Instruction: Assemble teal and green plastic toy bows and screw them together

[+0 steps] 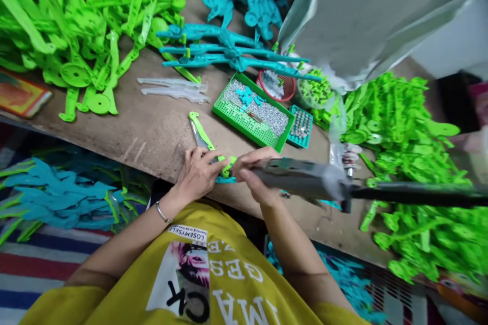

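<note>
My left hand is closed on a long bright green plastic part, pressing it near the table's front edge. A grey strip lies along this part, and a little blue plastic shows beneath it. My right hand is wrapped round a dark, cylindrical power screwdriver lying roughly level, its cord end pointing right. The driver's tip meets the green part's round end beside my left fingers; the exact contact is hidden by my fingers.
A green tray of small metal screws stands ahead, beside a small teal tray and a red basket. Green parts pile up at left and right. Blue frames lie behind; a large white sack stands back right.
</note>
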`<state>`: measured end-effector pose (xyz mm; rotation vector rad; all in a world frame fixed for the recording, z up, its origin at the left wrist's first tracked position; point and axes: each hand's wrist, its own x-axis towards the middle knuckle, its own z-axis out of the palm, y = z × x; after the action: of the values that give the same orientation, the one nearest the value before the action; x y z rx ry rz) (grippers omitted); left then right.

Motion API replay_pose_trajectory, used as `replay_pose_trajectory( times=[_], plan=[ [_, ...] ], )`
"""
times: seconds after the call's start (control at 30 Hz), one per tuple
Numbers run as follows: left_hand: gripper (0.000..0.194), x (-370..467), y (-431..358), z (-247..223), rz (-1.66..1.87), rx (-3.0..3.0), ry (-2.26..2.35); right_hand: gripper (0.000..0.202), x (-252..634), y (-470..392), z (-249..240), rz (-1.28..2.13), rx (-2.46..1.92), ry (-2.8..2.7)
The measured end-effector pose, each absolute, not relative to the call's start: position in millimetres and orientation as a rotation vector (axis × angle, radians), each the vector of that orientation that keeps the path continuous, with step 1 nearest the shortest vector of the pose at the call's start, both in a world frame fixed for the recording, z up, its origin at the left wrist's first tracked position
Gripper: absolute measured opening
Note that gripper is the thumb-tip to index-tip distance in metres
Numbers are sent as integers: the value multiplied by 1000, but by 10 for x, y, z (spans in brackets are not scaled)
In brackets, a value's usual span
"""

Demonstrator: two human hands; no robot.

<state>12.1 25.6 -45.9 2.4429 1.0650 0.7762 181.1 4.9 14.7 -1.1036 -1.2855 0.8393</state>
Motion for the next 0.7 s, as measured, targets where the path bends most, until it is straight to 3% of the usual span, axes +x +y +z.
replay_pose_trajectory(
  times=[0.1, 0.23, 0.4, 0.7],
  plan=[
    [33, 132, 240, -409, 792, 2509, 1054, 21, 1937, 412, 285, 608, -886, -1174],
    [51, 118, 214, -397, 862, 2624, 836, 22, 2091, 970, 219, 353, -994, -982],
    [48, 109, 223, -429, 782, 2686, 620, 29, 2216, 1322, -40, 344, -1228, -921],
    [35, 165, 265, -395, 736, 2700, 645, 26, 2219, 1390, -100, 384, -1202, -916]
  ],
)
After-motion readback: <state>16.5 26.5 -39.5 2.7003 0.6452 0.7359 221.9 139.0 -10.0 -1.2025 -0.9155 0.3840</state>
